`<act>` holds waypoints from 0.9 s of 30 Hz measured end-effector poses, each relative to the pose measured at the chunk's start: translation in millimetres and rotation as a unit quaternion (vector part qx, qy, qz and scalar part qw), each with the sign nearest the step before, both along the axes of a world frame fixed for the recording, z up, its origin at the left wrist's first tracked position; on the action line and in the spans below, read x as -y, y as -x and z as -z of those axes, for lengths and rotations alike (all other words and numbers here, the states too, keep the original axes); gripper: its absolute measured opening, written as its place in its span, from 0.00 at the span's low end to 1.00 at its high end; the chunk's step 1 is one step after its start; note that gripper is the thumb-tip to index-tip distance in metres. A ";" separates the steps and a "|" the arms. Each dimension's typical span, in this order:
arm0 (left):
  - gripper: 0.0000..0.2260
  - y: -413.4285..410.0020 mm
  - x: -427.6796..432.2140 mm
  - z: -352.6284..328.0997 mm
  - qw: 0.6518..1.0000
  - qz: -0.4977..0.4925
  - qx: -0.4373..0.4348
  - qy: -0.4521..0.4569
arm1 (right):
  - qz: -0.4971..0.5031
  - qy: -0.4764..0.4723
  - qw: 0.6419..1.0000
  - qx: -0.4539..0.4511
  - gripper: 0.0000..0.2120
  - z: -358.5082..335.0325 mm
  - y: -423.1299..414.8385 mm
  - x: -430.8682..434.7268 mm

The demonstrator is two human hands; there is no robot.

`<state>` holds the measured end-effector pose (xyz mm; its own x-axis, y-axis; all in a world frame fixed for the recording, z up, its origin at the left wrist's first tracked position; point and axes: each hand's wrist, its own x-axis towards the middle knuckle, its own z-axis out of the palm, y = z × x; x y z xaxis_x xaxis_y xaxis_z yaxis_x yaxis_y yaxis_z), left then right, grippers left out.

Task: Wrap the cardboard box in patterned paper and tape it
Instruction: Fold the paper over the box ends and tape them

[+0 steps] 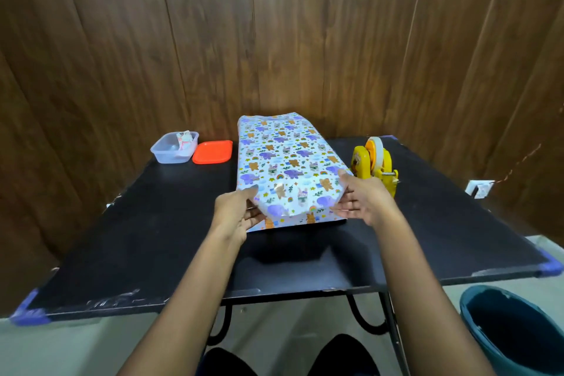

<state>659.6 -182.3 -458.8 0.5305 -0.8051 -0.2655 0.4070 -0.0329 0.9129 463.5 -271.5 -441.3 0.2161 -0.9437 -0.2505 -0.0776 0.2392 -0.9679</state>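
Note:
The box (287, 159), covered in white paper printed with purple elephants and brown bears, lies lengthwise on the black table (171, 238); no cardboard shows. At its near end the paper is pushed inward into a flap. My left hand (236, 212) presses the near left corner with its fingers against the side and thumb on top. My right hand (361, 197) presses the near right corner the same way, fingers straight. A short strip of clear tape shines on the top near that end. The yellow tape dispenser (374, 163) stands just right of the box, behind my right hand.
A clear plastic container (172, 149) with small packets and its orange lid (212, 152) sit at the table's back left. A wood-panelled wall rises close behind the table. A teal bin (515, 333) stands on the floor at the right. My knees show under the front edge.

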 end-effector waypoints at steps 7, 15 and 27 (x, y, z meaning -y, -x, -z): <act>0.02 -8.7 1.1 17.7 0.996 -0.028 0.034 0.074 | -0.014 0.015 0.992 0.125 0.07 22.4 -3.8 12.0; 0.06 -7.2 5.5 25.4 0.993 -0.035 0.036 0.105 | 0.020 0.077 0.992 0.098 0.12 19.7 -11.1 13.7; 0.12 -11.4 14.7 5.9 0.979 -0.190 0.038 0.060 | 0.054 0.065 0.992 0.091 0.15 18.8 -14.6 21.6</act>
